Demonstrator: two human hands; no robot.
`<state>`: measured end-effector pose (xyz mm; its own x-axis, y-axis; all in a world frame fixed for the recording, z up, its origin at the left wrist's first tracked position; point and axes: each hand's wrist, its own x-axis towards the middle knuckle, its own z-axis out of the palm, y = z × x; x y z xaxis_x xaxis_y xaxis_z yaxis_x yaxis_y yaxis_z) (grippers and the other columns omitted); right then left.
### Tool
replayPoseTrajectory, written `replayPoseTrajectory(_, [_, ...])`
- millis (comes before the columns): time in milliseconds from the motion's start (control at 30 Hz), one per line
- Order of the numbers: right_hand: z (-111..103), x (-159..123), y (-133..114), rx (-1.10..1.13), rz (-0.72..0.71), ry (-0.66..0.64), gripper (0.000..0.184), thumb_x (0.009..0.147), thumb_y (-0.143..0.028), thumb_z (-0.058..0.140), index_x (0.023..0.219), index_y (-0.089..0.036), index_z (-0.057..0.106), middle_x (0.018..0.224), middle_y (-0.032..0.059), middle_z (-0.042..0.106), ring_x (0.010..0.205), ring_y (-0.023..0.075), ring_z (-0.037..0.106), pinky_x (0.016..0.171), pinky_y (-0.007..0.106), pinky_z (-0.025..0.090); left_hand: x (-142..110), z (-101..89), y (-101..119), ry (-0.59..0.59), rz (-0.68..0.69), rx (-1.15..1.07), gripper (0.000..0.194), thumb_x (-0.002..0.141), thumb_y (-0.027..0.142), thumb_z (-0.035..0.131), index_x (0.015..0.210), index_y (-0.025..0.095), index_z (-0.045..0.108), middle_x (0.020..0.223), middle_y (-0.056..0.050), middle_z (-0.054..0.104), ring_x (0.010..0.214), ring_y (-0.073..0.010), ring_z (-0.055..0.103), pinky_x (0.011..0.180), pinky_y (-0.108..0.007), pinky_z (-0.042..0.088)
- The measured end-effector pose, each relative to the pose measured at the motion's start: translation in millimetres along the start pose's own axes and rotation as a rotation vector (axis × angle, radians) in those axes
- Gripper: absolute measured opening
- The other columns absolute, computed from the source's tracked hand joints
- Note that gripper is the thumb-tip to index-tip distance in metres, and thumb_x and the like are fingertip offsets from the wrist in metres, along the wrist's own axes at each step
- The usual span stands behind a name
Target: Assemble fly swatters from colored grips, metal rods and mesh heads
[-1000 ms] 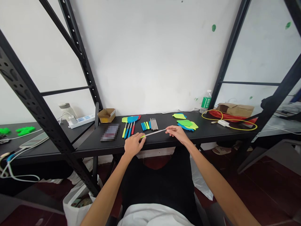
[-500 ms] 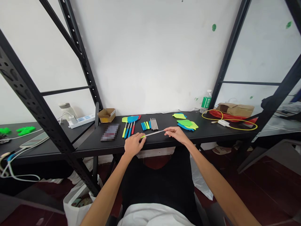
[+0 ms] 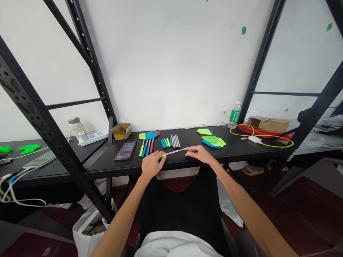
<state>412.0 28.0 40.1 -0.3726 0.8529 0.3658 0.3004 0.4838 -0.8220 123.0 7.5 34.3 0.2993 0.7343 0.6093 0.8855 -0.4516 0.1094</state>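
My left hand [image 3: 152, 163] rests at the table's front edge, closed around a yellow-green spatula handle [image 3: 162, 155]. A thin metal rod [image 3: 174, 152] extends from that handle toward the right. At the rod's far end is my right hand [image 3: 199, 154], its thumb and index finger pinching around the tip. Just behind lie several loose blue and yellow-green handles [image 3: 166, 142] and a row of metal rods [image 3: 175, 141]. Whole spatulas [image 3: 148, 144] with coloured heads lie to their left. Loose spatula heads [image 3: 213, 141] in green, yellow and blue are piled at the right.
A small cardboard box [image 3: 121, 131] and a blurred-out dark flat object [image 3: 125, 150] are on the black table [image 3: 104, 164] at left. A water bottle [image 3: 234, 115], yellow cable [image 3: 278, 145] and red bag [image 3: 243, 130] are at right. Black shelf posts [image 3: 91, 64] flank the table.
My right hand has moved slightly left along with the rod's tip, and less of the rod shows between my hands. My left hand has stayed in place.
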Motion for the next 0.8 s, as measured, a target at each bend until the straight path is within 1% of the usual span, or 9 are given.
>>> replayPoseTrajectory(167, [1, 0, 0, -0.004, 0.003, 0.011, 0.039, 0.085, -0.039, 0.063, 0.117, -0.018, 0.071, 0.093, 0.0077, 0.077, 0.089, 0.0233, 0.07, 0.079, 0.033, 0.052, 0, 0.5, 0, -0.007, -0.011, -0.01, 0.035, 0.099, 0.042, 0.038, 0.109, 0.028, 0.069, 0.096, -0.002, 0.071, 0.084, -0.0162, 0.066, 0.058, -0.026, 0.034])
replayPoseTrajectory(300, [3, 2, -1, 0.01, 0.019, 0.027, 0.036, 0.085, -0.038, 0.062, 0.113, -0.018, 0.071, 0.091, 0.0084, 0.077, 0.086, 0.0229, 0.071, 0.074, 0.032, 0.052, 0, 1.9, 0, 0.014, -0.003, 0.0, 0.035, 0.099, 0.042, 0.038, 0.107, 0.029, 0.069, 0.095, -0.002, 0.07, 0.087, -0.0172, 0.066, 0.059, -0.026, 0.034])
replayPoseTrajectory(367, [1, 3, -2, 0.024, 0.037, 0.037, 0.036, 0.084, -0.037, 0.062, 0.112, -0.017, 0.071, 0.091, 0.0093, 0.076, 0.085, 0.023, 0.071, 0.071, 0.031, 0.053, -1, 2.0, 0, 0.019, 0.0, 0.007, 0.034, 0.099, 0.043, 0.038, 0.107, 0.029, 0.069, 0.094, -0.001, 0.07, 0.087, -0.0172, 0.066, 0.059, -0.025, 0.035])
replayPoseTrajectory(433, [-7, 3, -4, 0.012, 0.056, 0.069, 0.035, 0.083, -0.036, 0.063, 0.11, -0.016, 0.071, 0.091, 0.0099, 0.076, 0.084, 0.023, 0.071, 0.069, 0.031, 0.054, -1, 2.0, 0, 0.019, 0.001, 0.011, 0.034, 0.099, 0.043, 0.038, 0.107, 0.029, 0.069, 0.094, -0.001, 0.07, 0.087, -0.017, 0.066, 0.059, -0.025, 0.036])
replayPoseTrajectory(533, [-35, -1, -6, -0.082, 0.077, 0.179, 0.031, 0.081, -0.036, 0.064, 0.103, -0.016, 0.072, 0.087, 0.0099, 0.076, 0.081, 0.0227, 0.07, 0.067, 0.03, 0.054, -1, 2.2, 0, 0.014, 0.003, 0.011, 0.035, 0.099, 0.043, 0.038, 0.108, 0.029, 0.069, 0.094, -0.002, 0.07, 0.086, -0.0168, 0.066, 0.059, -0.025, 0.036])
replayPoseTrajectory(633, [-77, -14, -3, -0.221, 0.152, 0.318, 0.029, 0.08, -0.038, 0.063, 0.097, -0.016, 0.072, 0.084, 0.0102, 0.075, 0.073, 0.0217, 0.069, 0.063, 0.031, 0.054, 0, 3.3, -1, 0.018, 0.011, 0.011, 0.034, 0.099, 0.043, 0.039, 0.108, 0.03, 0.068, 0.094, -0.001, 0.07, 0.086, -0.0173, 0.066, 0.058, -0.026, 0.034])
replayPoseTrajectory(733, [-121, -35, 4, -0.355, 0.258, 0.443, 0.028, 0.081, -0.04, 0.062, 0.09, -0.016, 0.072, 0.08, 0.0106, 0.075, 0.064, 0.0194, 0.067, 0.06, 0.03, 0.053, 0, 4.6, -3, 0.024, 0.02, 0.012, 0.035, 0.099, 0.044, 0.038, 0.107, 0.03, 0.068, 0.094, -0.001, 0.071, 0.086, -0.0181, 0.066, 0.058, -0.027, 0.033])
replayPoseTrajectory(800, [-145, -50, 11, -0.416, 0.327, 0.488, 0.029, 0.081, -0.042, 0.061, 0.089, -0.016, 0.073, 0.081, 0.0107, 0.076, 0.06, 0.0179, 0.065, 0.055, 0.028, 0.052, 1, 5.0, -3, 0.021, 0.023, 0.014, 0.035, 0.099, 0.044, 0.037, 0.107, 0.029, 0.068, 0.093, -0.001, 0.071, 0.085, -0.0182, 0.066, 0.057, -0.027, 0.032])
